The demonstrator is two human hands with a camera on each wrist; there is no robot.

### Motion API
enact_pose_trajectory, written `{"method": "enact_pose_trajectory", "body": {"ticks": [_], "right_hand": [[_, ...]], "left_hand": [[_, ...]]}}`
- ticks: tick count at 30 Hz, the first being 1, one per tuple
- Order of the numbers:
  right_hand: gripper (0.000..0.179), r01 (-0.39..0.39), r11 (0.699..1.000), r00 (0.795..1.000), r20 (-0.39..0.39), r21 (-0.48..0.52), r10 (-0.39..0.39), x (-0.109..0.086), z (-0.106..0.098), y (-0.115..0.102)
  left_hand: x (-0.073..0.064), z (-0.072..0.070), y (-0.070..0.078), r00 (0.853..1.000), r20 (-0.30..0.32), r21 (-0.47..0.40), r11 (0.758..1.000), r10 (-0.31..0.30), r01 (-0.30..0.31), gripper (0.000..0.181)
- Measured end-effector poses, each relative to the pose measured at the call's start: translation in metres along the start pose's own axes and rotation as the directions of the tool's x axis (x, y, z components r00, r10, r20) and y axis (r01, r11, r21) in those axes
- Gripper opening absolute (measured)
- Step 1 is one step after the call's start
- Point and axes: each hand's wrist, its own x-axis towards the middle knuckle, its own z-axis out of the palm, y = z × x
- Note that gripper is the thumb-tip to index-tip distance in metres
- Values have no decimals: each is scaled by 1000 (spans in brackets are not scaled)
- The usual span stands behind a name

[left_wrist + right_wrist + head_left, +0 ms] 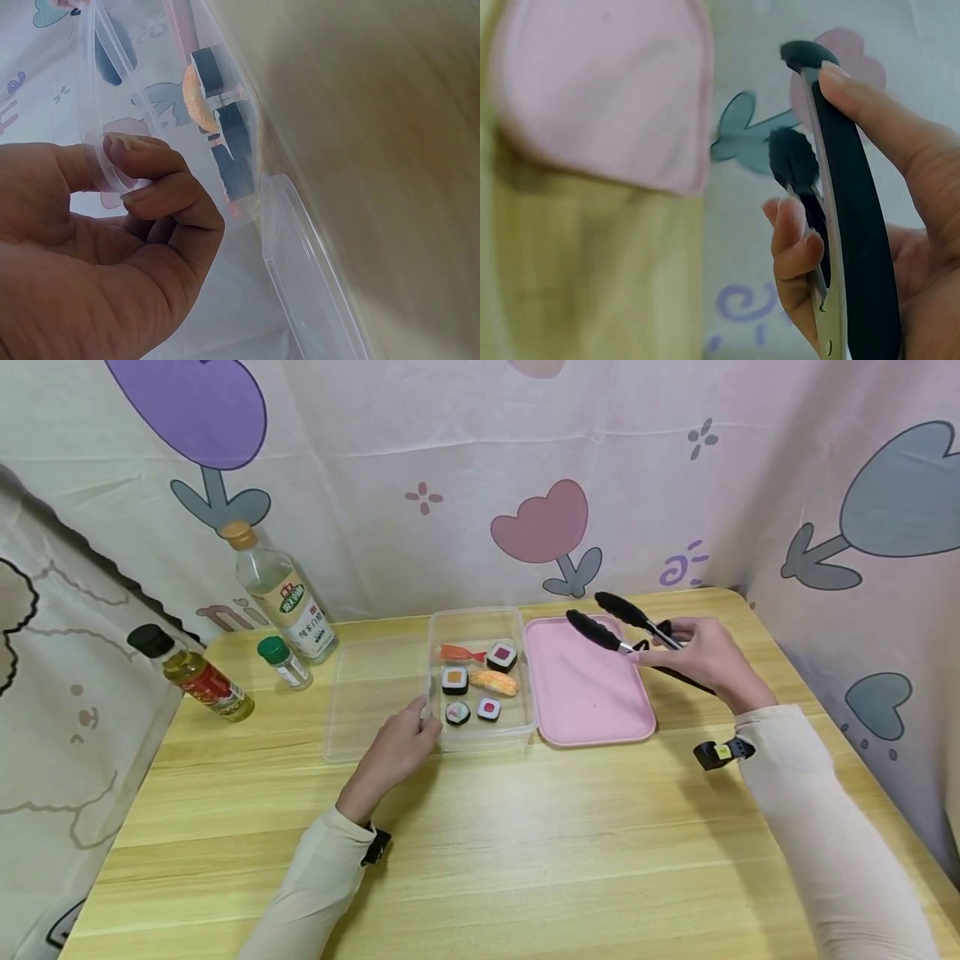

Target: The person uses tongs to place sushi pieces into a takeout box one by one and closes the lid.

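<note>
A clear plastic box (480, 625) stands mid-table. Inside lie several sushi rolls (454, 682), an orange nigiri piece (494, 682) and a red-orange shrimp-shaped piece (458, 652). My left hand (399, 742) pinches the box's left rim between thumb and curled fingers, seen closely in the left wrist view. My right hand (705, 662) grips black-and-metal tongs (859, 217), raised over the far right of a pink tray (592, 702). The tongs' black tips (592, 630) are spread apart with nothing between them. The tray sits against the box's right side.
A clear lid (375, 693) lies flat left of the box. Farther left stand a white-labelled bottle (288, 602), a small green-capped jar (285, 664) and a black-capped oil bottle (198, 677). A patterned curtain (420, 435) hangs behind the wooden table (510, 852).
</note>
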Motion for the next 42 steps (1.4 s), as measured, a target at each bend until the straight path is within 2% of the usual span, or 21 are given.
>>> {"method": "enact_pose_trajectory", "body": {"ticks": [3,9,13,17,22,29,37,42], "right_hand": [[82,-34,999,999,-40,10,34,-2,1,16],[70,-54,998,984,-167,27,58,-5,9,41],[77,-90,995,972,-215,33,95,-4,16,52],[99,-142,989,961,-233,38,147,-2,23,61],[114,-176,983,949,-256,44,182,1,30,70],[110,-231,972,933,-277,29,230,2,35,77],[116,-273,962,930,-249,18,269,2,35,79],[116,-273,962,933,-244,4,266,3,35,79]], "left_hand": [[0,0,0,1000,3,-4,1000,-7,7,30],[0,0,0,1000,7,-10,1000,-9,9,32],[-1,0,0,1000,7,-12,1000,-15,15,34],[-1,0,0,1000,4,-12,1000,-12,12,31],[-1,0,0,1000,1,-13,1000,-6,6,29],[0,-1,1,1000,2,5,1000,4,-4,34],[-1,-1,1,1000,5,-2,1000,-1,1,41],[-2,-1,2,1000,5,10,1000,-5,5,54]]}}
